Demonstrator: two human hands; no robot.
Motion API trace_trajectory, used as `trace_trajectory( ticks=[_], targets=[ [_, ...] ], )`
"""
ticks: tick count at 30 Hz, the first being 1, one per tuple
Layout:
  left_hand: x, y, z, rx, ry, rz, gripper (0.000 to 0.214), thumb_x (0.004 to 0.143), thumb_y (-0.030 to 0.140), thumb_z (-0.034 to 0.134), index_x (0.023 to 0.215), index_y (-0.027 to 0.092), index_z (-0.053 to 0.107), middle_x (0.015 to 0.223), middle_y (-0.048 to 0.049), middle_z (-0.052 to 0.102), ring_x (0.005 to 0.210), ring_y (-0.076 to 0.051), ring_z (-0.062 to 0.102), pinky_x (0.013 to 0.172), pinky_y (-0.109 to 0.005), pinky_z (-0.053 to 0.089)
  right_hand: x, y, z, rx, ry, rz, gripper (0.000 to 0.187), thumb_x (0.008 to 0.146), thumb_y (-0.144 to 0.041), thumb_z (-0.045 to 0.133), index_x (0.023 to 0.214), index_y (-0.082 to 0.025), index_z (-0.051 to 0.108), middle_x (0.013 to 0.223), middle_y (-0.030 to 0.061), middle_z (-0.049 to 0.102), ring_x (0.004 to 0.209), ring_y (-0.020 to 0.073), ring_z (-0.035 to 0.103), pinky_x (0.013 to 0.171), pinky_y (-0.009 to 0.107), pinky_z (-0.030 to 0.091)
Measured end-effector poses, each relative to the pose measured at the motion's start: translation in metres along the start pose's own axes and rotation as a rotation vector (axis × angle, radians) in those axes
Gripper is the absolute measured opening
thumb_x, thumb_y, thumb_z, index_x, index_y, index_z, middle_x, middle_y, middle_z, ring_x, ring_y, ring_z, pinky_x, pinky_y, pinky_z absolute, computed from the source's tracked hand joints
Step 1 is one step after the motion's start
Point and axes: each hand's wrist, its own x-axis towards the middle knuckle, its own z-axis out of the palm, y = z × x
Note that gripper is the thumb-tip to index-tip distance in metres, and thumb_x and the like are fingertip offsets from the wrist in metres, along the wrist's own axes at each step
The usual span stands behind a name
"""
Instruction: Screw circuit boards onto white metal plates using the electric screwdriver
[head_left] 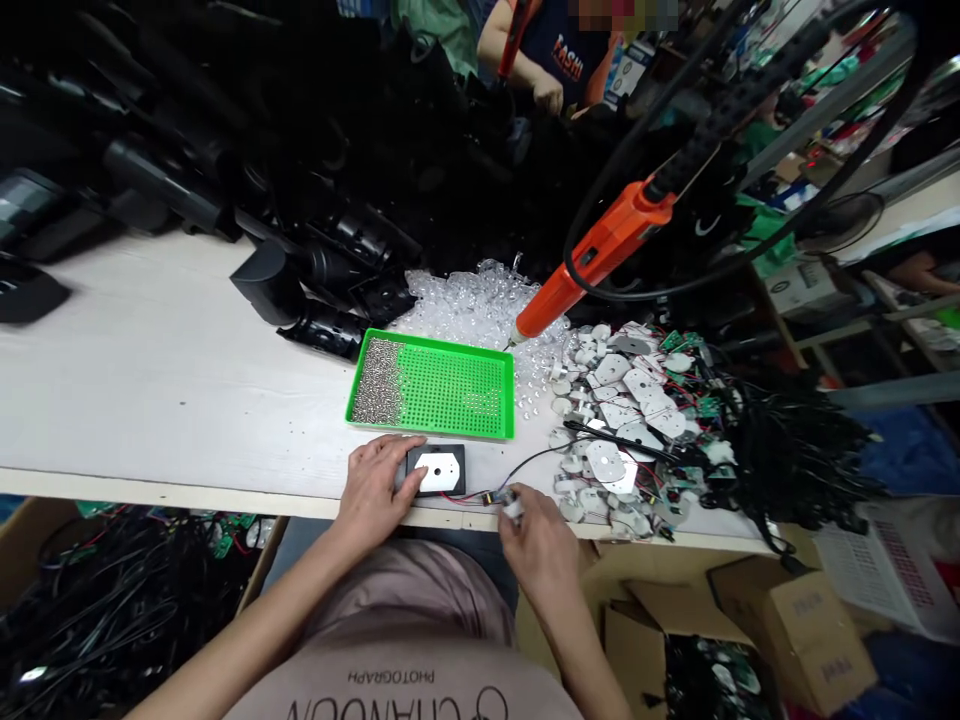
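Observation:
My left hand (377, 492) grips the left end of a small black rectangular housing (460, 484) at the table's front edge. Its thumb rests on the white plate (448, 468), which has a dark centre hole and lies on top of the housing. Red and dark wires (466, 499) run from the housing toward my right hand (541, 545). That hand is closed on a small whitish part (512, 508), partly hidden by the fingers. Just behind the housing is a green perforated tray (431, 434), with small metal screws (380, 380) heaped at its left end.
An orange electric screwdriver (592, 265) hangs with its tip near the tray's right corner. Clear plastic pieces (472, 300) lie behind the tray. White plates and wired circuit boards (637, 400) are piled at right, black housings (274, 285) at left. A co-worker (559, 75) is opposite.

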Motion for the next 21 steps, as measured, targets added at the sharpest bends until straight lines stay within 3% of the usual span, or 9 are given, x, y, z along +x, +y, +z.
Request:
trace_trajectory(
  ticks=[4,7,9,13,15,17,21],
  targets=[
    [-0.001,0.001,0.0,-0.012,0.008,-0.003,0.033,0.093,0.036,0.049,0.123,0.024,0.055,0.12,-0.0079,0.066,0.115,-0.027,0.053,0.096,-0.045,0.035,0.005,-0.006,-0.02,-0.076,0.136,-0.118,0.031,0.088,-0.009,0.042,0.113,-0.016,0.058,0.098,0.0105,0.067,0.086,0.0249,0.06,0.075,0.036,0.046],
    [-0.003,0.001,0.001,-0.024,0.016,-0.006,0.033,0.093,0.035,0.049,0.123,0.025,0.055,0.119,-0.0071,0.066,0.114,-0.027,0.053,0.096,-0.044,0.035,0.016,-0.015,-0.024,0.113,0.096,-0.28,0.04,0.09,-0.009,0.04,0.127,-0.021,0.052,0.113,0.0092,0.065,0.101,0.0224,0.06,0.084,0.036,0.047],
    [-0.004,0.002,0.002,-0.031,0.027,-0.003,0.032,0.094,0.036,0.049,0.124,0.025,0.055,0.119,-0.0067,0.066,0.114,-0.026,0.052,0.096,-0.044,0.035,0.027,-0.021,-0.019,0.321,0.044,-0.313,0.035,0.09,-0.013,0.045,0.122,-0.023,0.052,0.12,0.0079,0.064,0.111,0.0211,0.058,0.09,0.036,0.047],
    [-0.006,0.002,0.004,-0.029,0.035,0.008,0.033,0.093,0.033,0.051,0.125,0.025,0.054,0.12,-0.0063,0.065,0.116,-0.027,0.051,0.095,-0.044,0.034,0.047,-0.031,0.002,0.575,-0.02,-0.246,0.018,0.087,-0.021,0.053,0.105,-0.023,0.055,0.125,0.0095,0.062,0.115,0.023,0.056,0.094,0.042,0.046],
    [-0.007,0.002,0.004,-0.029,0.029,0.007,0.034,0.092,0.032,0.053,0.125,0.025,0.054,0.12,-0.0058,0.065,0.117,-0.027,0.05,0.095,-0.044,0.034,0.052,-0.033,0.011,0.59,-0.031,-0.279,0.013,0.087,-0.023,0.054,0.1,-0.023,0.057,0.128,0.01,0.06,0.119,0.025,0.053,0.097,0.047,0.044],
    [-0.007,0.003,0.004,-0.034,0.021,0.001,0.034,0.092,0.032,0.053,0.125,0.024,0.054,0.12,-0.0055,0.066,0.118,-0.026,0.05,0.095,-0.043,0.034,0.055,-0.033,0.016,0.544,0.037,-0.327,0.012,0.086,-0.026,0.058,0.097,-0.023,0.063,0.126,0.0099,0.059,0.118,0.0265,0.051,0.096,0.049,0.044],
    [-0.007,0.004,0.002,-0.045,0.021,0.0,0.033,0.092,0.031,0.053,0.125,0.024,0.054,0.12,-0.0055,0.066,0.118,-0.026,0.051,0.094,-0.043,0.035,0.054,-0.03,0.019,0.584,0.132,-0.318,0.018,0.085,-0.024,0.063,0.103,-0.025,0.068,0.103,0.0079,0.06,0.097,0.0213,0.059,0.083,0.04,0.051]
  ],
)
